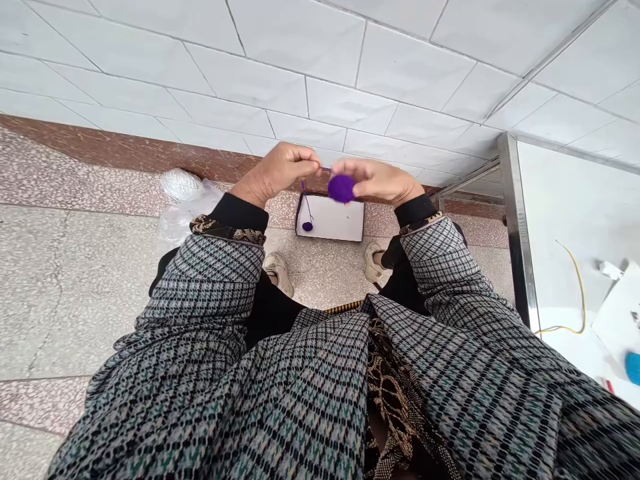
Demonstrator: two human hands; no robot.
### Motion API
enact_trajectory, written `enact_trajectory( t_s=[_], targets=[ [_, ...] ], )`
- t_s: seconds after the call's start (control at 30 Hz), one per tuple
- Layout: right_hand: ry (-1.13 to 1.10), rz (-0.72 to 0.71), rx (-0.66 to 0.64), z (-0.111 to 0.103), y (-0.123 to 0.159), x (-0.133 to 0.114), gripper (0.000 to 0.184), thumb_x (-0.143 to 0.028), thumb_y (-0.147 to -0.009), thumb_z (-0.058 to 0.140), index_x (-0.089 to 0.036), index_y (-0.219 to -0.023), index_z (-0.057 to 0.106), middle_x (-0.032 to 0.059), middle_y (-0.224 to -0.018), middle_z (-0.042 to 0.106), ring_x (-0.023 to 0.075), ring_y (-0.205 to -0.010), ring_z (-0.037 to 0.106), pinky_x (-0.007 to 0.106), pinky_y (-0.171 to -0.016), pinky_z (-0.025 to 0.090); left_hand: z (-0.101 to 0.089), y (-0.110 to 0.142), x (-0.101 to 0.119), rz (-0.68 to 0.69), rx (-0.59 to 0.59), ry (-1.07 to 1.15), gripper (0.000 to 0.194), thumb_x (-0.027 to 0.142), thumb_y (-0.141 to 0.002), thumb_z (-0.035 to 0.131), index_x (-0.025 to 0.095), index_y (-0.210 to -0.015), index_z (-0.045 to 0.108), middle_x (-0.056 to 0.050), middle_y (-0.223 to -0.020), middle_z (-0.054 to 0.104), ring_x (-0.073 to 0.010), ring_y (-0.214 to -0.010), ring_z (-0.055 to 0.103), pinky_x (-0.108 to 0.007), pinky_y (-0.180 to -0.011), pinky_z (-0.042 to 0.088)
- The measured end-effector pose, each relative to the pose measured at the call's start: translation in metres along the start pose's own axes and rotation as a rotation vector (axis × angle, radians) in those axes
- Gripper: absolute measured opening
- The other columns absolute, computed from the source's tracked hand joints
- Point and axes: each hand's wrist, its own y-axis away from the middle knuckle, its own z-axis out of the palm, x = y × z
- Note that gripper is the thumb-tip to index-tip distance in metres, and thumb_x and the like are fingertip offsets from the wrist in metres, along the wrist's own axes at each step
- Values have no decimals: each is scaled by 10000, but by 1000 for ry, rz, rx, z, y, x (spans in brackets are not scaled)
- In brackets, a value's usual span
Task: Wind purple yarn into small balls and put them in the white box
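Observation:
My left hand (293,167) pinches a strand of purple yarn (303,187) between thumb and fingertips. From there the strand hangs down to a small purple yarn ball (307,227), which lies at the left end of a shallow white box lid (335,217) with dark edges. My right hand (377,179) is closed on a larger purple yarn ball (341,189), its fingers slightly blurred. A short length of yarn stretches between the two hands. Both hands are raised above the lid.
White yarn (180,183) and a clear plastic bag (187,217) lie on the speckled floor at the left. On the right stands a white table (575,200) with a metal frame, a yellow cord (583,300) and a blue object (633,367). A tiled wall (310,53) rises ahead.

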Motion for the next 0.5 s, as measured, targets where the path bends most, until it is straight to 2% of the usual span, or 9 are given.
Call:
enact_trajectory(
  t_s=[0.1, 0.17, 0.23, 0.33, 0.5],
  targets=[
    [-141, -329, 278, -17, 1, -9, 594, -512, -699, 934, -263, -1024, 504, 8, -1016, 653, 185, -956, 657, 278, -760, 617, -3, -3, -7, 25, 51, 88, 203, 53, -834, 615, 159, -677, 690, 2, -603, 536, -109, -555, 434, -273, -634, 390],
    [-306, -568, 495, -30, -1, -14, 593, -535, -702, 944, -272, -979, 491, -2, -1013, 639, 151, -913, 626, 256, -827, 632, -2, -3, -9, 12, 0, 92, 191, 58, -830, 635, 160, -681, 696, 5, -584, 514, -105, -530, 401, -273, -600, 344],
    [-484, -722, 624, -38, -2, -18, 580, -457, -678, 975, -269, -967, 508, -12, -992, 657, 122, -883, 610, 231, -902, 632, 0, -3, -10, -22, -82, 67, 166, 88, -839, 661, 161, -701, 715, 11, -564, 482, -106, -511, 390, -273, -584, 329],
    [-672, -794, 703, -40, -3, -23, 585, -308, -630, 978, -257, -1015, 541, -20, -949, 708, 105, -868, 636, 233, -922, 646, 4, -1, -9, -48, -144, 64, 156, 109, -855, 653, 162, -736, 739, 14, -561, 463, -105, -501, 382, -269, -578, 320],
    [-766, -795, 791, -38, 2, -34, 545, -201, -595, 906, -266, -1016, 566, -39, -901, 726, 109, -818, 645, 202, -836, 659, 9, -4, -7, -79, -144, 64, 164, 99, -828, 624, 161, -696, 699, 22, -557, 439, -92, -502, 360, -253, -567, 290]
  ],
)
